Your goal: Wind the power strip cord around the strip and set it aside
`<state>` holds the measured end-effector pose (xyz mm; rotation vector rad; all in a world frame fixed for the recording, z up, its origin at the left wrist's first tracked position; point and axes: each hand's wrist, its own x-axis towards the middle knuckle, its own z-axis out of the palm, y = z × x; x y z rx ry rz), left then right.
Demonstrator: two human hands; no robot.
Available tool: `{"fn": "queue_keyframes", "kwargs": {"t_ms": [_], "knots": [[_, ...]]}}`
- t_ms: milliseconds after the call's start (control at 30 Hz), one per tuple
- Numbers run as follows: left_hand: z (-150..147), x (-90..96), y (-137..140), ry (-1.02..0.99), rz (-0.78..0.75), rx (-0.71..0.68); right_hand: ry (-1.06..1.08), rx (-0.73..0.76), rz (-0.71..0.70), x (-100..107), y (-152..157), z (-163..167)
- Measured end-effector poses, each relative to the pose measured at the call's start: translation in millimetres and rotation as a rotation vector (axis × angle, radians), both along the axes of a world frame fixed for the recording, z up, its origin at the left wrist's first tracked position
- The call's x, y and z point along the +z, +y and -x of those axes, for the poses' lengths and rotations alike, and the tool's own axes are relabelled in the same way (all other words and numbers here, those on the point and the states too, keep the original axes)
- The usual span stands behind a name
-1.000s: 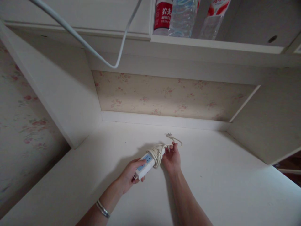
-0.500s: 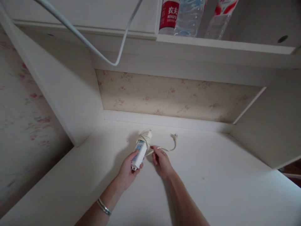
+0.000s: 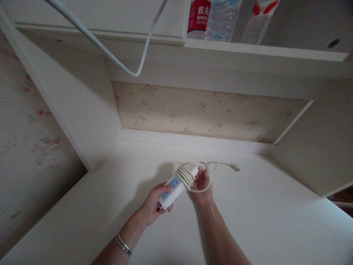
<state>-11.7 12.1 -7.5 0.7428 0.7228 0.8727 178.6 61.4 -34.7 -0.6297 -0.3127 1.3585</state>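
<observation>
My left hand (image 3: 157,202) is closed around the near end of a white power strip (image 3: 178,191) with blue socket faces, its thumb on top. The strip is tilted, its far end pointing up and right. Several turns of cream cord (image 3: 185,177) are wound about that far end. My right hand (image 3: 203,187) is at the far end with fingers curled on the cord, partly covered by the strip and a loose loop. Beyond the hand the cord runs right to a plug (image 3: 235,168) over the white desktop.
A pale bent rod or cable (image 3: 135,73) hangs in front at the upper left. Overhead, a shelf (image 3: 264,51) holds a red-labelled bottle (image 3: 199,16) and other clear bottles. White side panels (image 3: 68,92) and a floral-papered back wall (image 3: 193,110) enclose the desktop.
The power strip has turned clockwise and shifted right in my left hand. My right hand has moved up and right to its far end. A loop of cord now stands out, and the plug has swung right.
</observation>
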Motion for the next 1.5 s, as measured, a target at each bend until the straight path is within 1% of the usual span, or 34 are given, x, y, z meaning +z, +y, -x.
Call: {"fn": "queue_keyframes", "kwargs": {"t_ms": [67, 100, 167, 233, 333, 400, 433, 467, 533, 633, 700, 800, 867, 900, 967, 1033, 1100, 1167, 1267, 1400, 1467, 1500], "knots": [[-2.5, -1.1, -0.4, 0.023, 0.004, 0.042, 0.143, 0.002, -0.035, -1.2, -0.9, -7.4], [-3.3, -1.2, 0.0, 0.02, 0.015, 0.07, 0.173, 0.027, -0.053, -0.9, -1.7, -7.7], [-3.3, 0.0, 2.0, -0.018, 0.065, 0.138, 0.128, 0.086, -0.049, 1.3, -3.6, -1.4], [-1.3, 3.4, 5.2, -0.082, 0.153, 0.222, -0.021, 0.096, -0.002, 3.2, -5.4, 11.0], [4.6, 10.5, 10.2, -0.166, 0.261, 0.344, -0.393, 0.104, 0.065, 1.1, -7.5, 29.0], [8.8, 14.1, 12.4, -0.192, 0.272, 0.365, -0.576, 0.172, 0.058, -2.6, -8.2, 34.9], [10.4, 15.0, 12.9, -0.199, 0.267, 0.353, -0.602, 0.212, 0.042, -4.4, -8.3, 35.9], [11.5, 15.2, 12.9, -0.205, 0.257, 0.332, -0.587, 0.247, 0.029, -5.9, -8.2, 35.9], [12.1, 13.7, 11.8, -0.206, 0.243, 0.273, -0.487, 0.26, 0.026, -7.2, -7.6, 34.6], [11.8, 8.2, 9.0, -0.159, 0.232, 0.155, -0.349, 0.187, 0.022, -4.5, -7.0, 32.6], [12.8, 3.9, 7.3, -0.107, 0.203, 0.032, -0.281, 0.136, -0.011, -0.3, -7.5, 30.3], [16.0, -0.6, 5.6, -0.002, 0.107, -0.153, -0.174, 0.08, -0.034, 5.2, -8.2, 20.3], [17.0, -2.3, 5.1, 0.078, 0.046, -0.207, -0.107, 0.042, -0.037, 5.0, -6.9, 8.9], [16.8, -3.0, 5.3, 0.114, 0.034, -0.197, -0.075, 0.02, -0.034, 3.6, -5.6, 2.6], [15.1, -4.3, 6.5, 0.168, 0.051, -0.123, -0.007, -0.052, -0.012, -0.5, -2.3, -8.5], [12.8, -5.2, 8.7, 0.187, 0.088, -0.006, 0.048, -0.153, 0.023, -3.7, 0.2, -14.8], [11.2, -4.5, 11.1, 0.164, 0.105, 0.111, 0.063, -0.196, 0.031, -3.8, 0.4, -13.8], [11.1, -1.7, 12.8, 0.118, 0.104, 0.193, 0.022, -0.13, 0.034, -1.2, -1.9, -5.4], [12.8, 4.5, 13.4, 0.031, 0.103, 0.224, -0.109, 0.046, 0.036, 2.0, -8.2, 14.5], [15.3, 9.2, 12.0, -0.048, 0.113, 0.173, -0.229, 0.259, 0.075, -2.1, -14.8, 33.5], [16.7, 9.1, 10.7, -0.045, 0.12, 0.116, -0.255, 0.302, 0.089, -4.2, -15.3, 35.9], [17.6, 8.6, 10.0, -0.039, 0.118, 0.08, -0.257, 0.298, 0.081, -4.3, -14.8, 35.5]]}}
